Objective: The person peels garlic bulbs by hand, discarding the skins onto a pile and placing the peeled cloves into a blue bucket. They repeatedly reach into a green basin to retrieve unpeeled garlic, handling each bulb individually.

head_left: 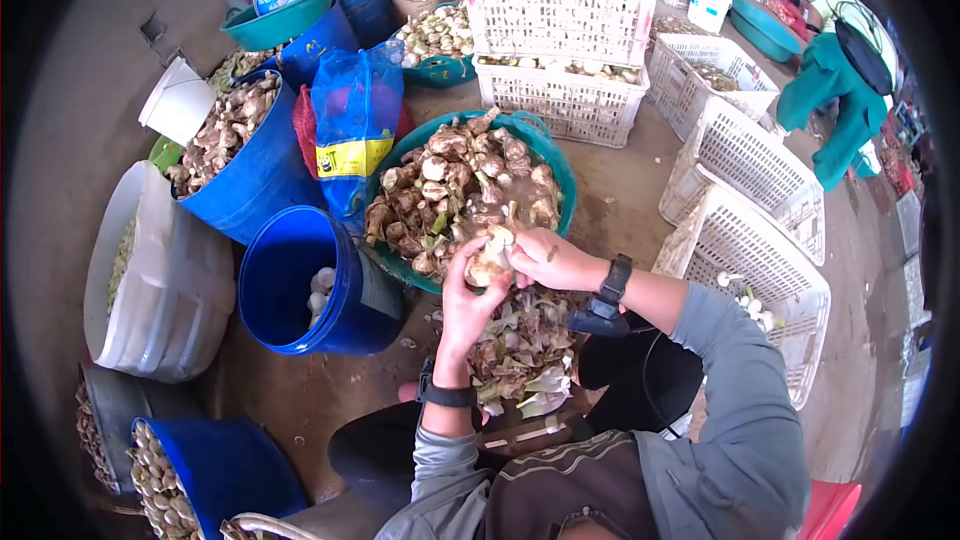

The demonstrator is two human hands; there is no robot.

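My left hand is closed around a pale, partly peeled garlic bulb, held above the near edge of a green tub. Against the bulb's right side, my right hand has its fingers pinched on it; its fingertips are partly hidden. The green tub is heaped with brown, unpeeled garlic bulbs sitting partly in murky water. Below my hands lies a pile of loose purplish-white skins on the ground between my legs.
A blue bucket with a few white bulbs stands at left, beside a white tub and a bulb-filled blue barrel. White crates line the right; more crates are stacked ahead. A person in green trousers bends over at upper right.
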